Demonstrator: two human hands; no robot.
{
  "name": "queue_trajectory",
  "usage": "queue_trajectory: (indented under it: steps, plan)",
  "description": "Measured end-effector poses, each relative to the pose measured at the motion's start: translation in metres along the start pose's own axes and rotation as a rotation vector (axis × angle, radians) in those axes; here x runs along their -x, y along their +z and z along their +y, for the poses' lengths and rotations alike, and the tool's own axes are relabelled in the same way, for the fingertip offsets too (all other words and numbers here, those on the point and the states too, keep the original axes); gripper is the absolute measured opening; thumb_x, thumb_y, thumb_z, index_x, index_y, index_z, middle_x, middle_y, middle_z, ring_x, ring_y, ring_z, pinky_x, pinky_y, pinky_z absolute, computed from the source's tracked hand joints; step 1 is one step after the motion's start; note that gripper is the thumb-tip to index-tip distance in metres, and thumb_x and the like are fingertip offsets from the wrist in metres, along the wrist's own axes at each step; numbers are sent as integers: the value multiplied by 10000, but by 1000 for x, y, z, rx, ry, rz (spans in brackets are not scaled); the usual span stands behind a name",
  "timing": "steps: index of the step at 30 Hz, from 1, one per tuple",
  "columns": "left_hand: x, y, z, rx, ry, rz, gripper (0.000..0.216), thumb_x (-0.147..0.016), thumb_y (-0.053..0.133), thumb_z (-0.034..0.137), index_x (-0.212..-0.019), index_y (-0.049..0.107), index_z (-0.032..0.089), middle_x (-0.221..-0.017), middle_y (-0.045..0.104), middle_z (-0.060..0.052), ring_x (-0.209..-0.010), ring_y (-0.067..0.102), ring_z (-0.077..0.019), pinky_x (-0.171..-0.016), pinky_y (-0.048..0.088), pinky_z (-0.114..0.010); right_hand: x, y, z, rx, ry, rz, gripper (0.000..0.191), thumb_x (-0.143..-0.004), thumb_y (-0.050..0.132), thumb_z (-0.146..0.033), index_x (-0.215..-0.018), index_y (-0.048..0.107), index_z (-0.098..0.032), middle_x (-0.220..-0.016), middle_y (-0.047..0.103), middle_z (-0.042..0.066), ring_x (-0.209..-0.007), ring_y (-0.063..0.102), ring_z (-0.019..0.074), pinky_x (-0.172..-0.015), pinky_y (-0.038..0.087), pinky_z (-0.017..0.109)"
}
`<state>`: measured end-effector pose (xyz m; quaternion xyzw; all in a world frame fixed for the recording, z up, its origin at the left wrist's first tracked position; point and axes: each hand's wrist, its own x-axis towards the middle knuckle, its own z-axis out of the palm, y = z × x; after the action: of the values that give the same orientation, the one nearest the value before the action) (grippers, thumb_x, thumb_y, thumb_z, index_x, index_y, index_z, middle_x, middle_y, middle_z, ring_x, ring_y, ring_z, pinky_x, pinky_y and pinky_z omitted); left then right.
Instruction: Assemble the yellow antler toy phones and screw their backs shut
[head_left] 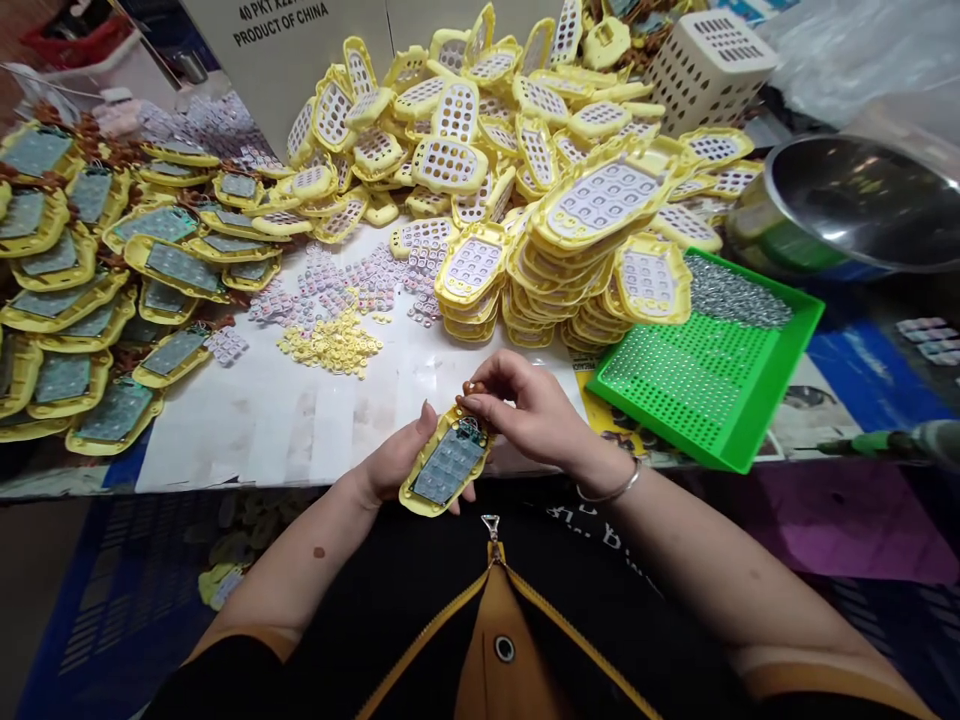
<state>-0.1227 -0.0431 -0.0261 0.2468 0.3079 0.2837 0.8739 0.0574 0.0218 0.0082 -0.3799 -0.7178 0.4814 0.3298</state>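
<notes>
My left hand (399, 452) is closed around a yellow toy phone shell (448, 464), held tilted over my lap at the table's front edge. A grey keypad sheet lies in the shell, with a bit of green circuit board and thin wires at its upper end. At that end, my right hand (534, 408) pinches a small brown piece (471, 388) between thumb and fingers. Whether this piece is attached to the shell, I cannot tell. Part of the shell's edge is hidden by my fingers.
Stacked yellow shells with white keypads (607, 205) stand ahead, before a heap of shells (457, 110). Shells with grey sheets (64, 380) pile up at left. Small yellow parts (330, 338) lie loose. A green tray (697, 385) holds screws; a metal bowl (855, 200) sits behind it.
</notes>
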Motion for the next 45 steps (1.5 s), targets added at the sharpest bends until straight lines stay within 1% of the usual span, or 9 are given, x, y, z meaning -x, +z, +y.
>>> queue_trajectory:
  steps: [7,12,18,22,26,30,36,42,45]
  plan:
    - [-1,-3,8,253,60,-42,737,-825,404,757,-1112,694,143,-1024,744,-147,-723,732,-269,-541,589,-349,5,-1,19,-462,202,32,385,-821,627,-467,-1071,556,-183,-828,614,3,-678,579,118,-648,493,288]
    - [-1,-4,11,274,24,-35,746,-871,312,734,-1112,694,140,-1010,743,-153,-726,730,-284,-534,585,-367,13,-8,28,-435,269,-112,356,-782,670,-482,-934,605,-167,-812,623,13,-646,555,105,-619,467,276]
    - [-1,-2,15,265,-64,73,780,-885,216,736,-1125,679,156,-890,738,-135,-658,713,-273,-489,557,-355,11,-1,35,-259,153,1,220,-801,640,-393,-819,589,-179,-765,598,7,-654,537,117,-601,453,270]
    - [0,-2,15,307,-40,52,789,-894,195,723,-1116,672,134,-919,732,-159,-667,717,-298,-482,557,-381,12,1,33,-218,94,-15,226,-848,596,-397,-885,602,-174,-792,638,26,-672,577,132,-615,490,282]
    - [0,-4,14,366,75,-4,753,-888,299,710,-1161,655,106,-1008,728,-172,-706,724,-292,-526,581,-380,8,-23,12,101,-203,275,270,-878,618,-337,-1084,609,-162,-840,677,48,-680,606,143,-632,511,295]
    - [0,-4,13,394,140,12,795,-855,377,727,-1183,638,52,-1021,724,-181,-732,717,-272,-572,595,-367,-12,-63,-16,641,-521,592,128,-916,549,-203,-967,661,-171,-829,646,72,-766,588,189,-706,498,348]
    - [3,-6,6,354,217,-18,893,-760,483,787,-1122,652,-12,-1029,705,-218,-795,705,-245,-636,592,-309,-42,-90,-32,1189,-336,502,310,-893,384,-60,-874,671,-176,-814,569,129,-763,465,256,-663,367,405]
    - [10,-2,13,321,343,-123,859,-695,578,782,-1131,670,48,-1111,692,-218,-778,692,-241,-554,588,-311,-21,-91,-42,1231,-381,542,305,-928,381,-104,-948,665,-214,-831,574,116,-756,450,246,-678,336,399]
    - [16,11,26,324,433,-74,880,-662,609,787,-1155,667,60,-1239,644,-241,-935,689,-293,-726,601,-390,5,-82,-46,1247,-492,503,266,-926,436,-115,-1034,648,-236,-866,600,101,-755,458,229,-690,337,383]
